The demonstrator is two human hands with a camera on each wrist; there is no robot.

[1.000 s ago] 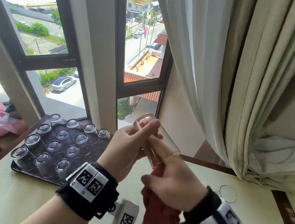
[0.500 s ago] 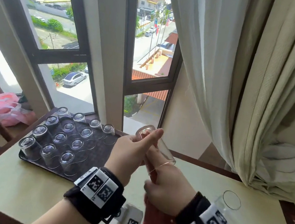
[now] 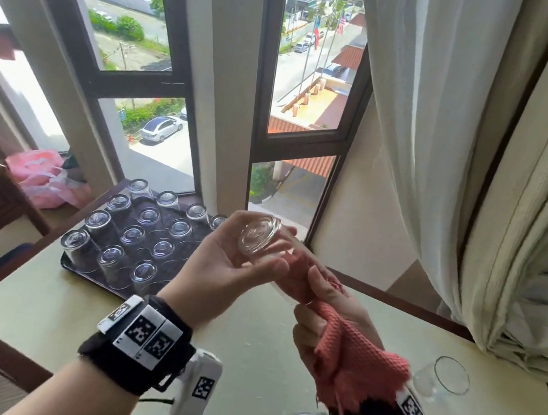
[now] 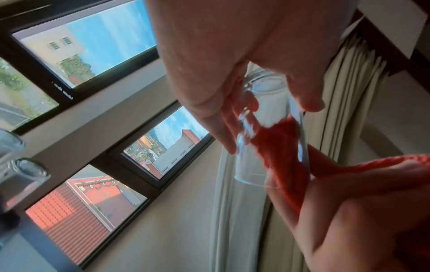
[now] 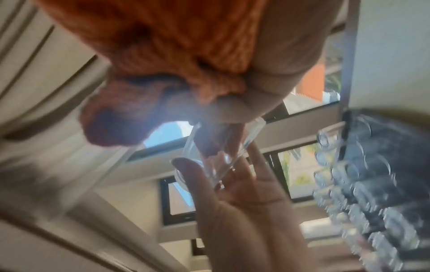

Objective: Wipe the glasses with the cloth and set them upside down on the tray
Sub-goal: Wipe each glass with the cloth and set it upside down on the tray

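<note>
Left hand: curling its thumb and fingers round the base end of a clear, straight-sided drinking glass, holding it tilted.
Cloth: a red-orange woven cloth is filling the glass's mouth end.
Right hand: gripping the cloth's trailing part, lower right.
Other glasses: blurred clear glasses are showing at far left.
Background: dark-framed windows and cream pleated curtain.

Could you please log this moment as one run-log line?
left hand holds glass | right hand pushes cloth inside | tray part filled

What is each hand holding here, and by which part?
Left hand holds the glass by its base end. Right hand grips the cloth, one end pushed inside the glass.
</note>
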